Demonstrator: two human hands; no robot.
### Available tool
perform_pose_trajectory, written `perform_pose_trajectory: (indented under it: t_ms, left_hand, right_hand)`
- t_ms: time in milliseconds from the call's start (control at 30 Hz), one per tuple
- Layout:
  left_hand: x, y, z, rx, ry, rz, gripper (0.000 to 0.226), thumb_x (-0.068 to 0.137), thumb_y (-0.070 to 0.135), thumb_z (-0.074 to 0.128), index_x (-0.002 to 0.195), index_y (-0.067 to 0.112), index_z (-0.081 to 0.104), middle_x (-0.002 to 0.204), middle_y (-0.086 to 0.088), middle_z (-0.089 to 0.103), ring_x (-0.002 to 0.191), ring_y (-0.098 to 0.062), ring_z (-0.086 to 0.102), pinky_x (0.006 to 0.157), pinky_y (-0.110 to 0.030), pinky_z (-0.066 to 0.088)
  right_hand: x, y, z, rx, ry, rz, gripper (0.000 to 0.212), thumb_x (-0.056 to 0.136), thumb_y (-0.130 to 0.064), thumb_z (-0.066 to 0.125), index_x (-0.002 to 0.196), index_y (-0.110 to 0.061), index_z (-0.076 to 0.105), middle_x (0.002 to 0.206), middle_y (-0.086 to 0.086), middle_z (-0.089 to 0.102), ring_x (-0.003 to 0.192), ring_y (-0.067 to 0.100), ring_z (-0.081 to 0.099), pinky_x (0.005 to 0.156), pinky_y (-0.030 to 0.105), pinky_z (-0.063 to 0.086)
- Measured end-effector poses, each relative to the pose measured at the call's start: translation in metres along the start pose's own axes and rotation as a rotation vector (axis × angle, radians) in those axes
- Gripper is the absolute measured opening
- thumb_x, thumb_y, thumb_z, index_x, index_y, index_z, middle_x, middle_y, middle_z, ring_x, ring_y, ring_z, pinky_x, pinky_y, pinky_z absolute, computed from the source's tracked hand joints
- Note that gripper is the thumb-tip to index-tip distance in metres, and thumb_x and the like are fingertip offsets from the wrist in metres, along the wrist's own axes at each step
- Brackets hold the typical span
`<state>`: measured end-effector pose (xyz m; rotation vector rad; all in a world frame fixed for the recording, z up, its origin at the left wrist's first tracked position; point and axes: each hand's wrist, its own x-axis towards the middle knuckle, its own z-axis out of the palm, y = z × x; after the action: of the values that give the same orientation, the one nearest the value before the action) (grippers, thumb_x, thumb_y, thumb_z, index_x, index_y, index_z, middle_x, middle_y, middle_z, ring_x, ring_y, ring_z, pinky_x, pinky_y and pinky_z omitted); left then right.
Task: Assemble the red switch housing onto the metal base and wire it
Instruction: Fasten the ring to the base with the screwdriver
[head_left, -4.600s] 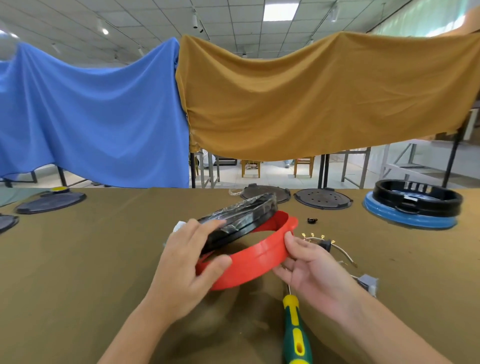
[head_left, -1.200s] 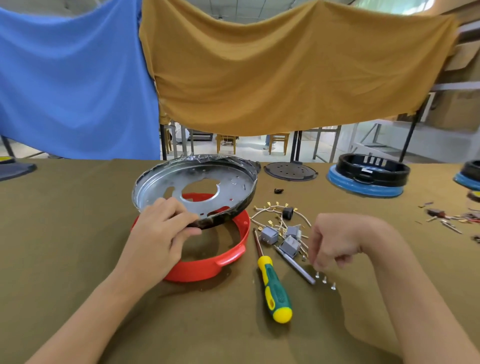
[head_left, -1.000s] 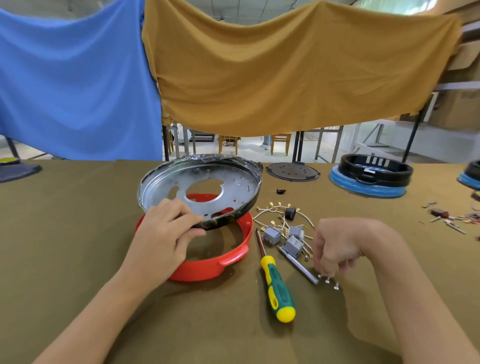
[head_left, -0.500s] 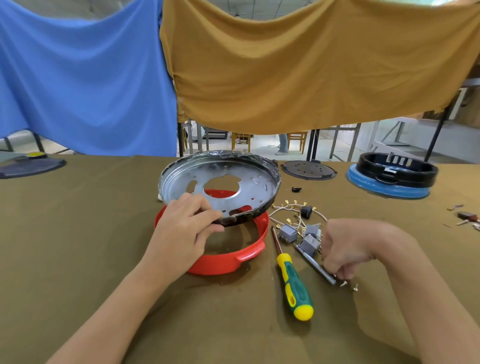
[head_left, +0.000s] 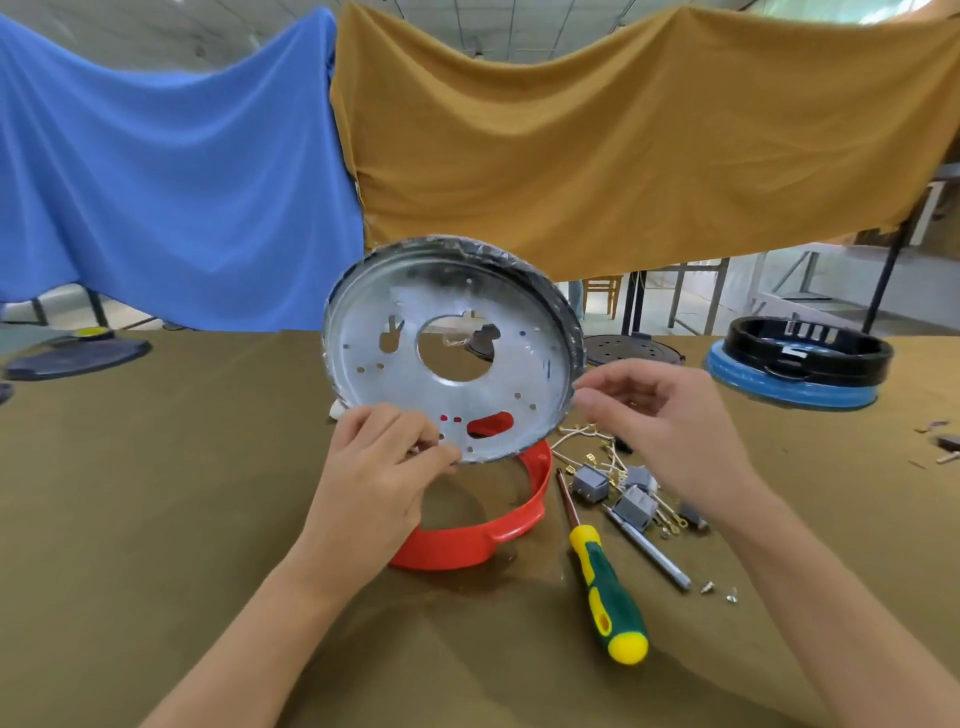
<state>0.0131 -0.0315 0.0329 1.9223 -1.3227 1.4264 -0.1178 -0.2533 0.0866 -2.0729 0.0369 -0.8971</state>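
A: Report hand positions.

B: The left hand (head_left: 382, 470) grips the lower rim of the metal base (head_left: 452, 353), fingers and thumb curled round the edge. The base is lifted and tilted steeply, its inner face toward the camera. The right hand (head_left: 660, 415) hovers just beside the right rim, fingers loosely bent and spread; whether a fingertip touches the rim cannot be told, and it holds nothing visible.

A: Location of the housing?

B: The red switch housing (head_left: 498, 525) lies on the table (head_left: 156, 493) below the base, partly hidden by the base and the left hand. Its ring is open; only the table cloth shows inside it.

A: Surrounding items, largest first?

B: A blue cloth (head_left: 166, 176) and an ochre cloth (head_left: 623, 135) hang behind the table. A black ring on a blue disc (head_left: 800, 364) stands far right. A green-and-yellow screwdriver (head_left: 605, 587) lies right of the housing. Beyond it lie grey switch blocks (head_left: 631, 506) with wires (head_left: 582, 441), a metal rod (head_left: 649, 551) and 2 small screws (head_left: 719, 592).
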Motion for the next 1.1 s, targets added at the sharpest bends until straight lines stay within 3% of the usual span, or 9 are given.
perform_pose_trajectory:
  t_ms: [100, 267, 433, 700, 900, 1100]
  left_hand:
    - [0.001, 0.001, -0.001, 0.133, 0.026, 0.072, 0.030, 0.079, -0.012, 0.063, 0.080, 0.015, 0.075, 0.072, 0.001, 0.057, 0.074, -0.018, 0.048, 0.082, -0.034, 0.030]
    - [0.001, 0.013, -0.002, 0.191, 0.081, 0.174, 0.031, 0.088, -0.009, 0.054, 0.073, 0.016, 0.067, 0.068, 0.002, 0.051, 0.067, -0.019, 0.052, 0.079, -0.032, 0.029]
    - [0.003, 0.007, -0.004, 0.190, 0.113, 0.142, 0.036, 0.092, -0.007, 0.050, 0.065, 0.013, 0.063, 0.066, 0.000, 0.053, 0.066, -0.021, 0.053, 0.077, -0.031, 0.028]
    - [0.007, 0.014, -0.005, 0.107, 0.072, 0.112, 0.050, 0.102, 0.000, 0.033, 0.063, 0.013, 0.063, 0.065, 0.001, 0.055, 0.059, -0.024, 0.057, 0.076, -0.030, 0.029]
    - [0.008, 0.015, -0.004, 0.075, 0.078, 0.107, 0.050, 0.102, 0.000, 0.033, 0.062, 0.012, 0.062, 0.064, 0.000, 0.054, 0.058, -0.025, 0.057, 0.074, -0.031, 0.030]
    - [0.009, 0.013, -0.004, 0.064, 0.077, 0.116, 0.050, 0.102, 0.001, 0.031, 0.064, 0.013, 0.062, 0.064, 0.000, 0.053, 0.060, -0.025, 0.055, 0.074, -0.031, 0.031]
  right_hand:
    - [-0.005, -0.006, 0.012, 0.081, 0.039, -0.059, 0.016, 0.080, -0.006, 0.078, 0.095, -0.013, 0.075, 0.083, -0.004, 0.075, 0.078, 0.009, 0.070, 0.074, 0.018, 0.056]
    - [-0.017, -0.012, 0.035, -0.039, 0.034, -0.243, 0.012, 0.081, -0.010, 0.079, 0.090, -0.018, 0.079, 0.084, -0.015, 0.074, 0.080, 0.002, 0.068, 0.076, 0.016, 0.052]
    - [-0.014, -0.012, 0.040, -0.181, 0.035, -0.348, 0.015, 0.084, -0.010, 0.076, 0.097, -0.017, 0.080, 0.093, -0.013, 0.074, 0.091, 0.000, 0.068, 0.086, 0.016, 0.052]
    - [-0.015, -0.009, 0.042, -0.362, -0.100, -0.411, 0.012, 0.089, -0.007, 0.070, 0.095, -0.014, 0.078, 0.094, -0.004, 0.068, 0.090, 0.014, 0.062, 0.080, 0.030, 0.051]
    - [-0.013, -0.007, 0.045, -0.471, -0.087, -0.367, 0.012, 0.083, -0.003, 0.074, 0.087, -0.013, 0.080, 0.085, -0.001, 0.066, 0.084, 0.021, 0.053, 0.077, 0.019, 0.038]
    - [-0.013, -0.006, 0.049, -0.480, -0.130, -0.319, 0.012, 0.084, -0.008, 0.074, 0.085, -0.018, 0.080, 0.086, -0.008, 0.067, 0.086, 0.012, 0.042, 0.078, 0.012, 0.033]
